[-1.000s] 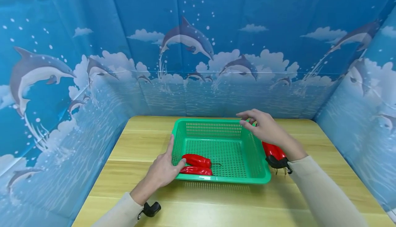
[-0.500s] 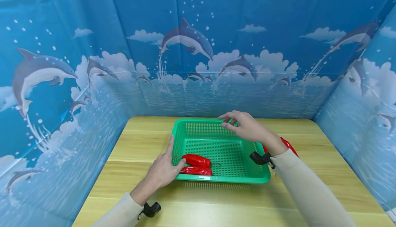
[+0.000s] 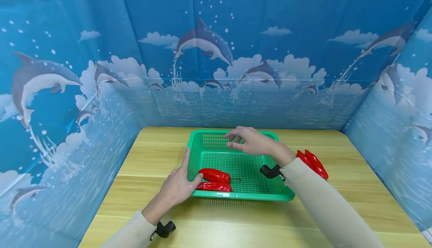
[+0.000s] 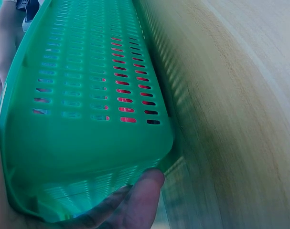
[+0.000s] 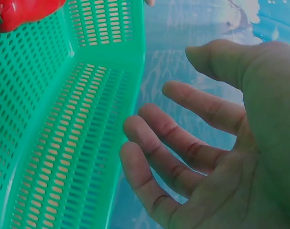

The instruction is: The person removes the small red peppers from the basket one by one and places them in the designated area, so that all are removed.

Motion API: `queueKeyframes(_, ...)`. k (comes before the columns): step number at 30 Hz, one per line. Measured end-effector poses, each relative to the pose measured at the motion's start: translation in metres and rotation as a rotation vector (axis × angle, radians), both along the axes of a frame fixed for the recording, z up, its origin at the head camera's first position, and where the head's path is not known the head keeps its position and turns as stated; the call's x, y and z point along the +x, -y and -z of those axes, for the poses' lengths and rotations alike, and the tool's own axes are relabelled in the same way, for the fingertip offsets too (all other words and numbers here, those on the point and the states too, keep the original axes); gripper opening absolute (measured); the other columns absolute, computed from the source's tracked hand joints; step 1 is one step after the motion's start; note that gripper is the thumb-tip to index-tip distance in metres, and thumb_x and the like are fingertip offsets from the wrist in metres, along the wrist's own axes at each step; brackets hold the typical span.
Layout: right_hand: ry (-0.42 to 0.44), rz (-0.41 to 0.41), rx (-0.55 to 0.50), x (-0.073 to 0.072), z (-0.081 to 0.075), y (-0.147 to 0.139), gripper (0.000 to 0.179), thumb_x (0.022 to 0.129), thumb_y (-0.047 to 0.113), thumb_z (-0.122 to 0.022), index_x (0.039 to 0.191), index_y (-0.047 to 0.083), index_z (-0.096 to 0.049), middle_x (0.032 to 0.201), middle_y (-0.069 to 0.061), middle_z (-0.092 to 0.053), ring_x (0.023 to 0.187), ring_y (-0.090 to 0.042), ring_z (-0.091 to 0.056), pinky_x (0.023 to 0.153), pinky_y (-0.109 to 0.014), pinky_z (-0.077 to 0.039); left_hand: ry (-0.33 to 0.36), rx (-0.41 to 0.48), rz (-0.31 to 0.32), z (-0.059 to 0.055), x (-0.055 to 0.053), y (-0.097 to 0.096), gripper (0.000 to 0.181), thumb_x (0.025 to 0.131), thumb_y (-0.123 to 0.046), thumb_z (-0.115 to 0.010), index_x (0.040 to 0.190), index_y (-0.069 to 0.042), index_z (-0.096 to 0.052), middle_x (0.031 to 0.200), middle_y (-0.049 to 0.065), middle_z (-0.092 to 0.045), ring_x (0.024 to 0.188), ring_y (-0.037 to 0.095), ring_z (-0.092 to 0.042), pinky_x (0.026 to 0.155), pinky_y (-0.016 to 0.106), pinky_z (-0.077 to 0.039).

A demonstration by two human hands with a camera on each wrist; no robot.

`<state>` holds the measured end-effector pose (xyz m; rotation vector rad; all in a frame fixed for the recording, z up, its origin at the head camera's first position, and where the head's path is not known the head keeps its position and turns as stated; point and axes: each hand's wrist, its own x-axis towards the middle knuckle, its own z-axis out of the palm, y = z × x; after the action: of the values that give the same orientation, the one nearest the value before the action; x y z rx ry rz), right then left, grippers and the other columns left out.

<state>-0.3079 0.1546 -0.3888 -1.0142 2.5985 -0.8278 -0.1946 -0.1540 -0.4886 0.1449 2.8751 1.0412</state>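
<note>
A green plastic basket (image 3: 243, 196) with slotted walls stands on the table. My left hand (image 3: 177, 183) holds its near left corner, thumb over the rim; in the left wrist view, fingers (image 4: 144, 198) lie against the outer wall. Inside, close to that thumb, lie two red peppers, one (image 3: 214, 175) behind the other (image 3: 214, 186). Above the back part of the basket hovers my right hand (image 3: 250, 140), holding nothing. Its fingers (image 5: 192, 143) are loosely bent and spread from the thumb in the right wrist view.
Right of the basket, two more red peppers (image 3: 317, 164) lie side by side on the wooden table (image 3: 236, 225), partly behind the right sleeve (image 3: 324, 199). A blue dolphin-print curtain (image 3: 216, 101) stands around the table's back and sides.
My right hand has moved left, from the basket's back right corner to over its back middle. The peppers on the right have come out from behind the arm. My left hand stays put.
</note>
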Motion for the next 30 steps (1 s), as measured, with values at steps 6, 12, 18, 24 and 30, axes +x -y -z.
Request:
queueKeyframes(6, 0.022, -0.082, 0.056, -0.003, 0.009, 0.018, 0.046, 0.119, 0.033, -0.07, 0.158, 0.009, -0.072, 0.151, -0.016, -0.072, 0.123, -0.028, -0.078, 0.106, -0.05, -0.066, 0.004, -0.006, -0.002, 0.001, 0.0, 0.001, 0.116, 0.109, -0.048, -0.075, 0.19, -0.026, 0.005, 0.067, 0.002, -0.059, 0.049, 0.018, -0.052, 0.051, 0.033, -0.046)
queueKeyframes(12, 0.078, -0.149, 0.101, -0.003, 0.02, 0.035, 0.048, 0.117, 0.033, -0.072, 0.16, 0.012, -0.071, 0.159, -0.014, -0.069, 0.135, -0.034, -0.075, 0.115, -0.054, -0.064, 0.001, -0.008, -0.002, 0.002, -0.001, 0.001, 0.116, 0.109, -0.047, -0.075, 0.19, -0.026, 0.005, 0.067, 0.003, -0.058, 0.05, 0.019, -0.052, 0.052, 0.033, -0.047)
queueKeyframes(18, 0.091, -0.211, 0.163, -0.002, 0.03, 0.049, 0.052, 0.114, 0.032, -0.076, 0.163, 0.014, -0.069, 0.158, -0.017, -0.068, 0.14, -0.038, -0.071, 0.117, -0.057, -0.061, -0.008, -0.007, 0.007, 0.001, -0.002, 0.001, 0.116, 0.109, -0.047, -0.075, 0.19, -0.025, 0.005, 0.066, 0.002, -0.058, 0.049, 0.019, -0.053, 0.051, 0.034, -0.046)
queueKeyframes(24, 0.132, -0.25, 0.236, 0.002, 0.039, 0.06, 0.062, 0.112, 0.036, -0.08, 0.167, 0.016, -0.064, 0.159, -0.018, -0.066, 0.146, -0.039, -0.067, 0.119, -0.057, -0.06, -0.004, -0.002, 0.005, 0.002, -0.002, 0.002, 0.116, 0.109, -0.048, -0.075, 0.19, -0.026, 0.005, 0.067, 0.001, -0.058, 0.05, 0.018, -0.052, 0.051, 0.033, -0.046)
queueKeyframes(30, 0.129, -0.27, 0.307, 0.003, 0.047, 0.068, 0.066, 0.109, 0.035, -0.084, 0.169, 0.017, -0.062, 0.154, -0.015, -0.071, 0.141, -0.035, -0.07, 0.117, -0.052, -0.062, 0.002, 0.007, -0.001, 0.001, -0.001, 0.001, 0.115, 0.109, -0.047, -0.075, 0.19, -0.027, 0.005, 0.067, 0.002, -0.058, 0.05, 0.018, -0.052, 0.051, 0.033, -0.046)
